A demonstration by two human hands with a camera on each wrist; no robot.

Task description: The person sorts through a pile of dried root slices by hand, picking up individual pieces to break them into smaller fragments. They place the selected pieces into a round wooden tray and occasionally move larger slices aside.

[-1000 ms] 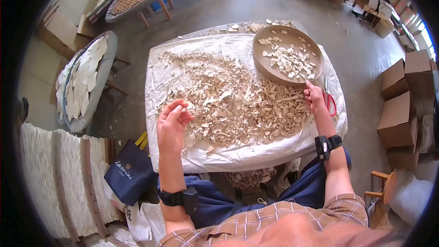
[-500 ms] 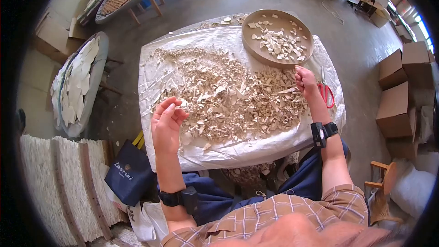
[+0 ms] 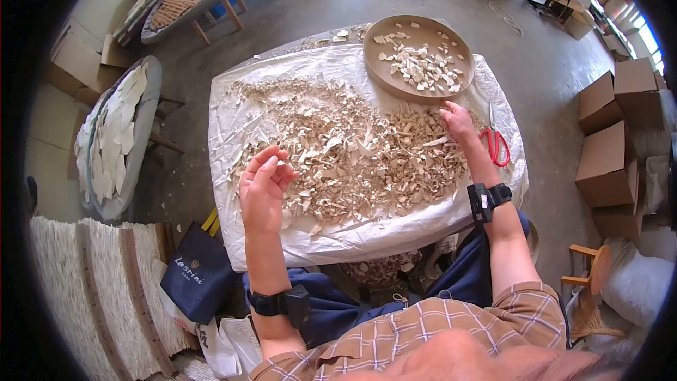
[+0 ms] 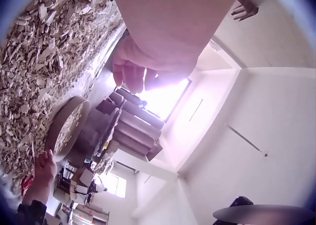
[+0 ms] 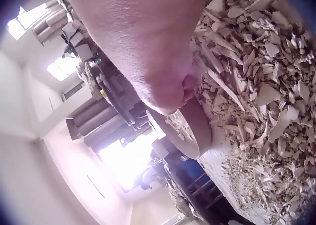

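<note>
My left hand (image 3: 263, 194) hovers over the left part of a heap of pale, dry chips and flakes (image 3: 352, 155), palm turned inward and fingers loosely bent. Nothing shows between its fingers in the left wrist view. At the near rim of a round, shallow brown tray (image 3: 374, 79) is my right hand (image 3: 460, 123), its fingers curled and its fingertips right at the rim. I cannot tell whether it pinches something. Larger pale pieces (image 3: 427, 67) lie inside the tray. Red-handled scissors (image 3: 497, 147) rest on the cloth beside the right forearm.
White cloth (image 3: 317, 243) covers the table beneath the heap. To the left stand a round rack with pale sheets (image 3: 116, 137), a dark blue bag (image 3: 196, 271) and a tall stack of pale layers (image 3: 63, 289). Cardboard boxes (image 3: 605, 166) and a wooden stool (image 3: 598, 269) are at the right.
The head view has shifted slightly, so the table and tray appear farther left. My right hand stays by the tray's near rim, and my left hand keeps its loosely bent pose above the heap.
</note>
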